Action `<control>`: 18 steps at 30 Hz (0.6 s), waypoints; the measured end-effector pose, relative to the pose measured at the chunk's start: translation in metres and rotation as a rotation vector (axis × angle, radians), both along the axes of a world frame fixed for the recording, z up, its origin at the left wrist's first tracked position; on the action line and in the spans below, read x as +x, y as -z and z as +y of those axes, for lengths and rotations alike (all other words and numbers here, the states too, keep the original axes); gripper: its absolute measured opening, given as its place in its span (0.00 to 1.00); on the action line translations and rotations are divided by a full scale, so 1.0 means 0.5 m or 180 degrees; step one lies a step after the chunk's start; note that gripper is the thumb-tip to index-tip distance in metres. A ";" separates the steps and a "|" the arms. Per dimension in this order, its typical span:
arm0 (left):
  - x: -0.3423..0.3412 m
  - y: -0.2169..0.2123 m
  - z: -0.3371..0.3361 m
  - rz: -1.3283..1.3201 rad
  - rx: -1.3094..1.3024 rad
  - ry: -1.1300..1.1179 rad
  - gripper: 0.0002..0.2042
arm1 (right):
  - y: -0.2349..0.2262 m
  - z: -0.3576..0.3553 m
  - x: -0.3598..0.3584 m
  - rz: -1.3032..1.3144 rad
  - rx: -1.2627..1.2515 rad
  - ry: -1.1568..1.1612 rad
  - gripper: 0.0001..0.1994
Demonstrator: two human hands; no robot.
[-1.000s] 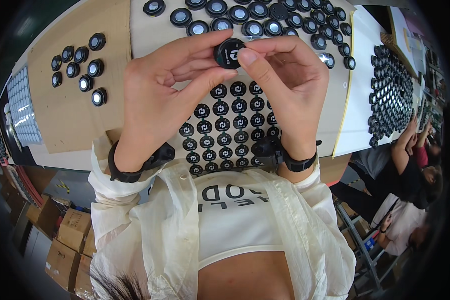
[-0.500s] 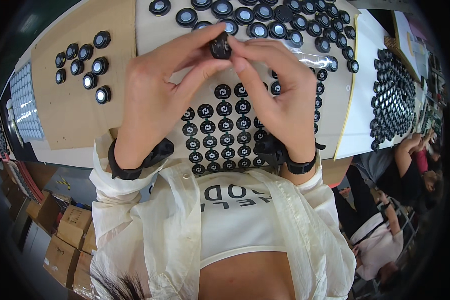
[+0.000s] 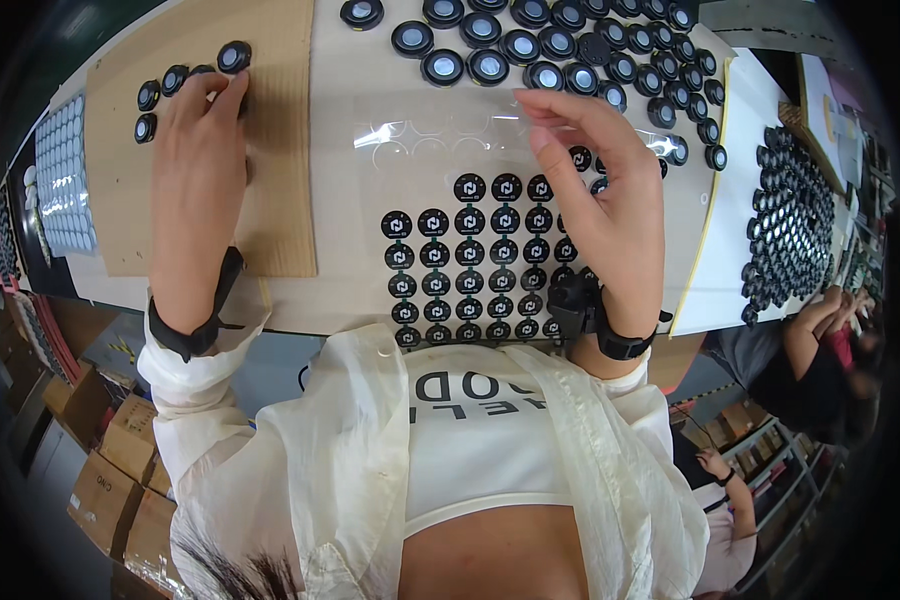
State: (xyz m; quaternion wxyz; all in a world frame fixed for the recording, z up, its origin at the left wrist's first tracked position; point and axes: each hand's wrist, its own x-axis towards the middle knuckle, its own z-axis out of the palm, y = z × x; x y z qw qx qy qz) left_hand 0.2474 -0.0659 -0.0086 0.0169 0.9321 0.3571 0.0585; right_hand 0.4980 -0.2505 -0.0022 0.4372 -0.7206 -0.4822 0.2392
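My left hand [image 3: 200,150] is over the cardboard sheet [image 3: 280,200] at the left, fingers bent down among black round parts with pale centres. One such part [image 3: 234,56] lies just beyond its fingertips. The hand hides what its fingers hold, if anything. My right hand [image 3: 610,170] hovers with thumb and forefinger apart and nothing between them. It is beside a clear plastic sheet [image 3: 440,140] marked with circles. Below that sheet, rows of black discs with a white mark [image 3: 469,222] lie on the table, partly covered by the right hand and wrist.
Many black round parts [image 3: 488,66] are spread along the far side of the table. A tray of pale round pieces [image 3: 65,180] stands at the far left. More parts [image 3: 785,220] crowd a white surface at right, near other people [image 3: 810,340]. Cartons [image 3: 105,505] are stacked lower left.
My hands have separated. The left has moved from the middle, where both held a black round part, to the cardboard. The right has drawn a little rightward and its fingers are apart.
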 end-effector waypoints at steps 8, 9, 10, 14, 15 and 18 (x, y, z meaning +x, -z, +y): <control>0.147 -0.036 0.011 -0.0549 -0.0438 0.0393 0.14 | -0.027 -0.020 0.026 -0.0383 -0.0669 -0.0189 0.11; 0.161 -0.032 0.020 -0.0199 -0.0487 0.0526 0.18 | -0.025 -0.020 0.028 -0.0460 -0.0774 -0.0283 0.11; 0.172 -0.025 0.031 0.0141 -0.0544 0.0667 0.24 | -0.025 -0.019 0.028 -0.0546 -0.0892 -0.0368 0.11; 0.168 0.026 0.050 -0.0466 -0.0537 0.0965 0.14 | -0.018 -0.015 0.028 -0.0744 -0.0795 -0.0463 0.13; 0.164 0.006 0.030 -0.0488 -0.0629 0.0775 0.14 | -0.020 -0.016 0.035 -0.0761 -0.0820 -0.0375 0.13; 0.161 -0.024 -0.047 -0.0570 -0.0771 0.0510 0.13 | -0.011 -0.027 0.063 -0.0968 -0.0843 -0.0185 0.13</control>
